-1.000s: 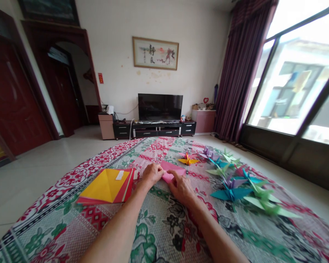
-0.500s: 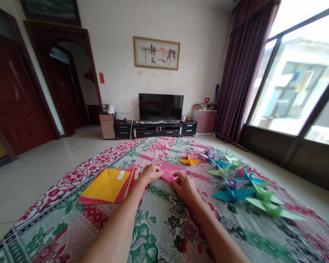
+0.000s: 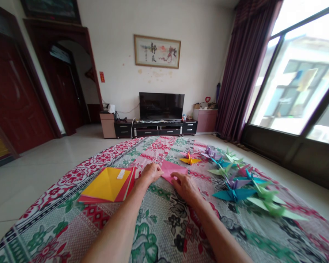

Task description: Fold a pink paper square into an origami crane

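Observation:
A pink sheet of origami paper lies on the patterned cloth between my two hands. My left hand pinches its left corner between thumb and fingertips. At the lower right edge of the sheet, my right hand has its fingers curled and its thumb and forefinger on the paper; the exact grip is partly hidden. A stack of coloured paper, yellow on top with red sheets beneath, lies left of my left hand. Just beyond the pink paper stands an orange-yellow paper crane.
Several folded cranes in blue, green, purple and pink cluster on the right, with a blue crane and a green crane nearest. The floral tablecloth covers the round table. A television stands on a low cabinet beyond.
The lighter raised fold of pink paper between my hands no longer shows, and the sheet looks flatter. My right fingers have shifted slightly left. The cranes and stack stay put.

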The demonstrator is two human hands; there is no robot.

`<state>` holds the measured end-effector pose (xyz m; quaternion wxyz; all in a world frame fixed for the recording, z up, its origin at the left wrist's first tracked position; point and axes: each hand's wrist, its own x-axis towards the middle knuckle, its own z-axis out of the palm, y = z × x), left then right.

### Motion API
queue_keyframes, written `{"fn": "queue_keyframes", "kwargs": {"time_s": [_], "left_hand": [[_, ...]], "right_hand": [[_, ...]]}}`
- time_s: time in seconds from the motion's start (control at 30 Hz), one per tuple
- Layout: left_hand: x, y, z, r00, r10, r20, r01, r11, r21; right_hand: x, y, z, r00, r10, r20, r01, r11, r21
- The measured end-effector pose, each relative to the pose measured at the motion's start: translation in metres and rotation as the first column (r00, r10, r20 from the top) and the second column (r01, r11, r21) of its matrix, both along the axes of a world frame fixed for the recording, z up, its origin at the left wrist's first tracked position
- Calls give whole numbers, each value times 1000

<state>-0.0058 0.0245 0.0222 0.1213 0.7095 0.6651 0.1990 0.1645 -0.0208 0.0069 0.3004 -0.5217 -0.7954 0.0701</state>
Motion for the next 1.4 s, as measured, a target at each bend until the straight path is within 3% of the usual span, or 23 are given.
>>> {"fn": "queue_keyframes", "kwargs": {"time_s": [0.43, 0.6, 0.83, 1.03, 1.13, 1.4], "left_hand": [[13, -17, -9, 975, 34, -219, 4, 985, 171], [16, -16, -14, 973, 31, -229, 19, 977, 212], [23, -22, -4, 988, 13, -154, 45, 929, 368], [29, -29, -9, 959, -136, -248, 208, 934, 291], [29, -34, -16, 961, -169, -220, 237, 912, 334], [37, -47, -22, 981, -100, -168, 157, 915, 373]], "right_hand": [[-2, 1, 1, 991, -51, 126, 47, 998, 35], [-4, 0, 1, 990, -60, 127, 56, 998, 35], [-3, 1, 1, 992, -51, 118, 48, 999, 27], [-3, 1, 0, 993, -63, 103, 61, 998, 21], [3, 4, -1, 997, -38, 74, 37, 999, 17], [33, 12, -9, 995, -91, 26, 88, 991, 97]]}}
